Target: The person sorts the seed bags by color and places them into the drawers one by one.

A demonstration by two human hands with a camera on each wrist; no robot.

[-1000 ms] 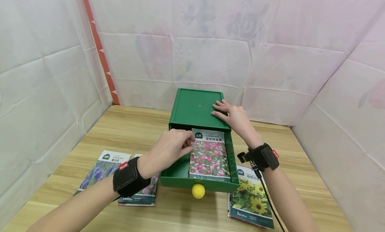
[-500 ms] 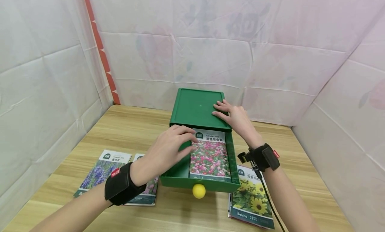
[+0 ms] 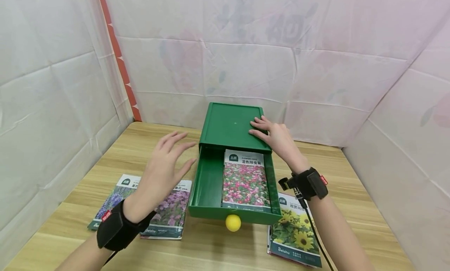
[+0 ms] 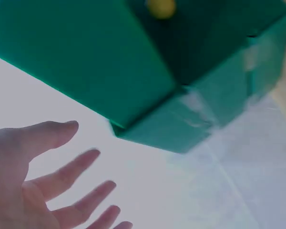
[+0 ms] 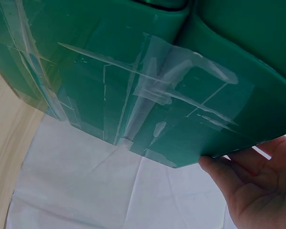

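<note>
Now the left hand (image 3: pixel 162 167) hovers with fingers spread, holding nothing, beside the open drawer (image 3: pixel 211 185) where the pink seed packet (image 3: pixel 246 179) lies. The right hand (image 3: pixel 274 136) presses flat on the green box (image 3: pixel 228 124). If that press slackens, the box may slide on the worktop (image 3: pixel 211 247).

Your left forearm (image 3: pixel 105 239) is covering part of the lavender packet (image 3: pixel 117 197) and a corner of the purple packet (image 3: pixel 168 212) left of the green drawer (image 3: pixel 207 185). The drawer's rear is sitting hidden inside the green cabinet (image 3: pixel 230 126). The drawer front is overlapping the sunflower packet (image 3: pixel 293 234) at its upper left. In your left wrist view, motion blur is smearing the cabinet and the yellow knob (image 4: pixel 160 7), and the frame edge is cutting off your left hand (image 4: pixel 43 186). In your right wrist view, only your right hand's fingers (image 5: pixel 248 183) are showing, at the cabinet's edge.
</note>
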